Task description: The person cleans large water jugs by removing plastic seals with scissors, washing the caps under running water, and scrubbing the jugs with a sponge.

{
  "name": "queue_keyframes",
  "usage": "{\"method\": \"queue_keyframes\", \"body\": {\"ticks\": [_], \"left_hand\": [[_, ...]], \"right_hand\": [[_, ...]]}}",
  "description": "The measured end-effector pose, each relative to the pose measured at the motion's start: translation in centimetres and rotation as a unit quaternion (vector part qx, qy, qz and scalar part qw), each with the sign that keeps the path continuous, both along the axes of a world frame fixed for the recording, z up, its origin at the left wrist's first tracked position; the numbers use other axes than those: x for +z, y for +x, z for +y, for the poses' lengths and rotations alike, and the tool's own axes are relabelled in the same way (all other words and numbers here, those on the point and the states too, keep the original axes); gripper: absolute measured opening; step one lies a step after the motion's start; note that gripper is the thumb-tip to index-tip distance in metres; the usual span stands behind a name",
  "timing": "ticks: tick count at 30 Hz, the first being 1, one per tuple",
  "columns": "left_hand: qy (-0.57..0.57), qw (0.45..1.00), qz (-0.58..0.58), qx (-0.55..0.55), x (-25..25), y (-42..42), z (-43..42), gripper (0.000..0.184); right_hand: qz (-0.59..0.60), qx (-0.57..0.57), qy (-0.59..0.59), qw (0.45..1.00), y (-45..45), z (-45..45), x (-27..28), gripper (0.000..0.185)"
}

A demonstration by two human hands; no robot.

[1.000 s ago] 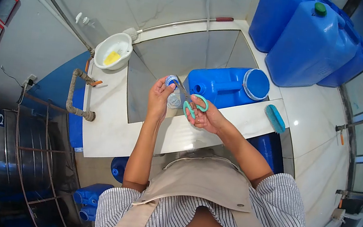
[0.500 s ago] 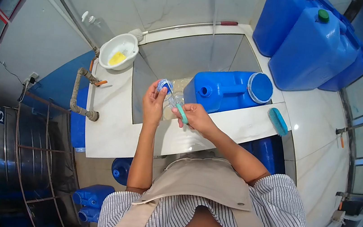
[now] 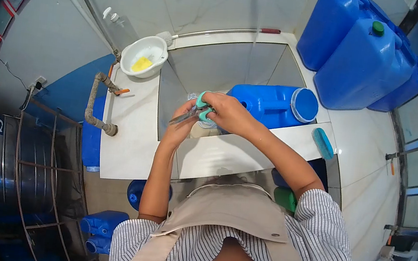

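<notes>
Teal-handled scissors (image 3: 204,107) are in my right hand (image 3: 229,115), their blades pointing left and down across my left hand (image 3: 177,126). My left hand is closed round a small blue cap with clear plastic, of which only a bit of plastic (image 3: 192,96) shows above the fingers. Just right of the hands, a blue jug (image 3: 270,99) lies on its side over the sink, its wide lid to the right. Its small opening is partly behind my right hand. Clear plastic (image 3: 207,124) shows below the scissors.
A white basin (image 3: 145,56) with a yellow sponge stands at the back left, near a pump bottle (image 3: 120,25). Large blue containers (image 3: 358,65) stand at the back right. A teal brush (image 3: 323,143) lies on the right counter. A pipe (image 3: 92,100) rises at the left edge.
My right hand has risen and turned over; the scissors now point left and down over my left hand. The cap, visible before, is mostly hidden. The view has shifted slightly.
</notes>
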State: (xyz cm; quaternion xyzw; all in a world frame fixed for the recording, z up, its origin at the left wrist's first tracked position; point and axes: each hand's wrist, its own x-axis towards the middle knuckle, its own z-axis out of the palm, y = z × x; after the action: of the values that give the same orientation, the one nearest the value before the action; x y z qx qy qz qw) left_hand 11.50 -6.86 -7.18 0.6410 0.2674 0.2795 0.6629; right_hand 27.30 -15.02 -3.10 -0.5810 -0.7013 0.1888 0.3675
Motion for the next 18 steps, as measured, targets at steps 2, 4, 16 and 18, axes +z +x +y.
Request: {"method": "queue_keyframes", "body": {"ticks": [2, 4, 16, 18], "left_hand": [[0.014, 0.999, -0.002, -0.034, 0.5, -0.3, 0.5, 0.039], [-0.023, 0.999, -0.025, 0.017, 0.9, 0.0, 0.2, 0.046], [-0.045, 0.993, 0.087, -0.061, 2.7, -2.0, 4.1, 0.052], [-0.060, 0.990, 0.099, -0.079, 2.7, -2.1, 4.8, 0.055]], "right_hand": [[-0.046, -0.005, 0.106, 0.993, -0.9, 0.3, -0.6, 0.027], [-0.055, -0.031, 0.123, 0.990, -1.4, 0.5, -1.0, 0.025], [0.063, -0.074, 0.076, 0.992, -3.1, 2.4, -1.0, 0.023], [0.026, -0.076, 0.117, 0.990, -3.3, 2.3, -0.8, 0.024]]}}
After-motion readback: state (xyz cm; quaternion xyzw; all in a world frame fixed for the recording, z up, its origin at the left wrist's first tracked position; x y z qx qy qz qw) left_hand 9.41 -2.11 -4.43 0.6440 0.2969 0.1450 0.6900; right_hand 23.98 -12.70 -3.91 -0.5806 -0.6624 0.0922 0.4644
